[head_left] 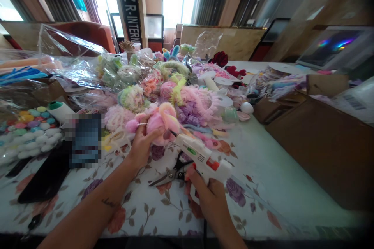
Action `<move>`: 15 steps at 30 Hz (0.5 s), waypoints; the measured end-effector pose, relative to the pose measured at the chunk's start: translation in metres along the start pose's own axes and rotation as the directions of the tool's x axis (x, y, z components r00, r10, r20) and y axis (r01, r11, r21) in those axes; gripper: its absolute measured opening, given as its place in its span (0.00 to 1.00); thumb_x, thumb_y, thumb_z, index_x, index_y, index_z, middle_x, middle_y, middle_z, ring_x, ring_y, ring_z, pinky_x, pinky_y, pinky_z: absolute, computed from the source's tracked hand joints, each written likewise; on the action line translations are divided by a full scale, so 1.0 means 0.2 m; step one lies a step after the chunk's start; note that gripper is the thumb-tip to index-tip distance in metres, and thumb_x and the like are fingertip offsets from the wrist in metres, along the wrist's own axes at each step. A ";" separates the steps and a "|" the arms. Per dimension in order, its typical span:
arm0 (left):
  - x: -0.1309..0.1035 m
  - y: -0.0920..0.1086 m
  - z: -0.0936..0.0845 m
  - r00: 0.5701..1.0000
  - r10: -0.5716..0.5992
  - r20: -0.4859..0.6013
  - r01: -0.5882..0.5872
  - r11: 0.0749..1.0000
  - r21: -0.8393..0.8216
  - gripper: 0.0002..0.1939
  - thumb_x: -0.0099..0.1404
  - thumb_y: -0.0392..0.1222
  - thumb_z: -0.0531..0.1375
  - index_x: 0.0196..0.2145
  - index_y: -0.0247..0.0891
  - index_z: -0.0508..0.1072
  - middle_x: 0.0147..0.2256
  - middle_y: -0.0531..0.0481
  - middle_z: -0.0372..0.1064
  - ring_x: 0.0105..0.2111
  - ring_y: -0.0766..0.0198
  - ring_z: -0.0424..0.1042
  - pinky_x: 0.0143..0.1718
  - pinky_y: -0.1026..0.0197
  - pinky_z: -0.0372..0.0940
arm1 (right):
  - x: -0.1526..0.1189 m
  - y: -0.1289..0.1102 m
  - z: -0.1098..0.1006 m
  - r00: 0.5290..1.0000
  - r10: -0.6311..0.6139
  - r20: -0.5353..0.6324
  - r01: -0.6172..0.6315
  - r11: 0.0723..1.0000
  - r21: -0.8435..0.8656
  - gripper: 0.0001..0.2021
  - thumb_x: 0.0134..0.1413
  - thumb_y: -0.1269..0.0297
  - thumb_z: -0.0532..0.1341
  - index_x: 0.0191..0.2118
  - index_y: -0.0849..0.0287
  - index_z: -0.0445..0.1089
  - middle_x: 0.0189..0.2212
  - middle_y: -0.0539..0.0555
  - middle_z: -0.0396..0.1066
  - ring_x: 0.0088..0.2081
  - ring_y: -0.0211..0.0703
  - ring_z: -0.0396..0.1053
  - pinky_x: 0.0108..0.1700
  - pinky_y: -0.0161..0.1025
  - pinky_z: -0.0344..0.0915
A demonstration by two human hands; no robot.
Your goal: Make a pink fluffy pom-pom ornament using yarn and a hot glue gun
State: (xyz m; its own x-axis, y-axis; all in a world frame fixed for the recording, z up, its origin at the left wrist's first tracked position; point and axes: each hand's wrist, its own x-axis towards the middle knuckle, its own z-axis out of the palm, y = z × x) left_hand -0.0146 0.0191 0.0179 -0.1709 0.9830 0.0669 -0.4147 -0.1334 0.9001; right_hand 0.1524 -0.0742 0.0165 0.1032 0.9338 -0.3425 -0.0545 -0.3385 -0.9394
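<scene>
In the head view my left hand (144, 140) is closed around a fluffy pink ball-like craft piece (157, 126) with a pink and yellow fuzzy strip looped on top. A smaller pink pompom (132, 126) and a short string of white beads (142, 123) show at its left side. My right hand (206, 192) grips the handle of a white glue gun (201, 153). The gun's dark nozzle points up and left, close to the pink piece; whether it touches I cannot tell. Black-handled scissors (172, 173) lie on the floral tablecloth below the gun.
Behind my hands spreads a heap of pastel yarn and trim (175, 85). At left are a bag of coloured pompoms (35, 132), a thread cone (60, 113), a black phone-like slab (43, 175) and a blurred-out item (86, 140). A cardboard box (321, 144) stands at right.
</scene>
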 end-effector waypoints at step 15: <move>0.00 0.00 0.00 0.999 0.008 -0.033 -0.007 1.000 0.022 0.25 0.51 0.38 0.71 0.47 0.44 0.73 0.41 0.52 0.74 0.49 0.57 0.73 0.48 0.59 0.66 | 0.00 -0.01 0.00 0.999 0.041 0.006 -0.041 0.999 -0.021 0.22 0.51 0.41 0.67 0.25 0.56 0.68 0.11 0.46 0.61 0.10 0.34 0.57 0.12 0.32 0.51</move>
State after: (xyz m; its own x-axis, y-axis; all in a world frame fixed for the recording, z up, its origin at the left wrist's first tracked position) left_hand -0.0151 0.0182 0.0177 -0.2035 0.9773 0.0595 -0.3939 -0.1373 0.9088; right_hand 0.1532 -0.0743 0.0182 0.0944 0.9200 -0.3803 -0.0382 -0.3784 -0.9249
